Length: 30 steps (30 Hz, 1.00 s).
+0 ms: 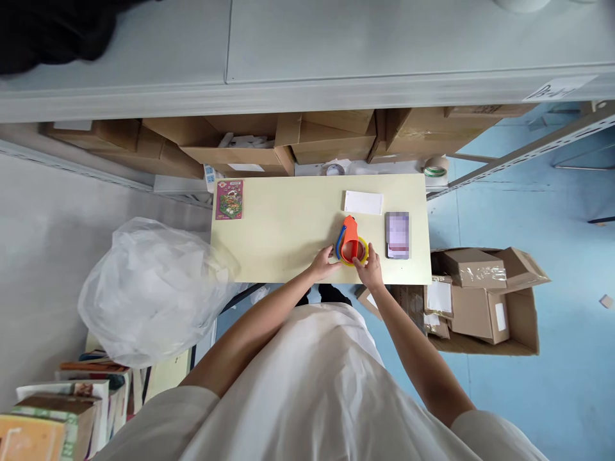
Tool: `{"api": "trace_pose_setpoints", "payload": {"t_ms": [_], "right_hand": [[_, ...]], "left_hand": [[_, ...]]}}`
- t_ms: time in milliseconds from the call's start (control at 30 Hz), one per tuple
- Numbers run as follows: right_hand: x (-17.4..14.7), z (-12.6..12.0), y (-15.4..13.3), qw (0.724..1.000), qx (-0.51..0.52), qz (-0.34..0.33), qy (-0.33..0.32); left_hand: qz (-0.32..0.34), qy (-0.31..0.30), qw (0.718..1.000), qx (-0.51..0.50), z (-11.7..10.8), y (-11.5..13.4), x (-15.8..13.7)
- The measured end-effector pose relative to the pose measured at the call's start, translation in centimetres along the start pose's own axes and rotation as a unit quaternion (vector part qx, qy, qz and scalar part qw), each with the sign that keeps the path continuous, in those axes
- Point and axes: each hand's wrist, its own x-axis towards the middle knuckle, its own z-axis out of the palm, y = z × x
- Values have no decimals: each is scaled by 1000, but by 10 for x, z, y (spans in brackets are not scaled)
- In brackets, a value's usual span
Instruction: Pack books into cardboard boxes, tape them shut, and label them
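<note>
An orange tape dispenser [351,229] with a blue edge and a yellow-rimmed roll of tape [364,255] is at the table's near edge. My right hand [371,271] grips it from the right, its thumb at the roll's lower rim and its fingers along the right side. To the left of the dispenser is my left hand [321,264], thumb and fingers apart, with the tips close to the roll; whether they touch it I cannot tell. Beyond the dispenser lies a white rectangular pad or card [364,202]. A phone [397,235] with a blurred screen rests to the right.
A purple picture booklet [229,200] lies at the far left of the cream table [283,224]. Cardboard boxes [331,144] fill the shelf behind, beneath a grey ledge [336,45]. A plastic bag [154,294] bulges at left above books [72,403]; an open carton [521,320] stands right.
</note>
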Motion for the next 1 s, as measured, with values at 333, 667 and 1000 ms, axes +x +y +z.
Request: {"api": "trace_pose_setpoints", "payload": {"t_ms": [333, 667, 1000], "right_hand": [[-24, -18, -48, 951, -102, -276, 93], [-18, 44, -110, 889, -66, -420, -169], [-68, 110, -183, 768, -150, -523, -338]], "left_hand": [[-112, 127, 985, -21, -75, -40, -107], [-171, 311, 934, -35, -76, -95, -237], [-143, 399, 904, -59, -96, -132, -310]]}}
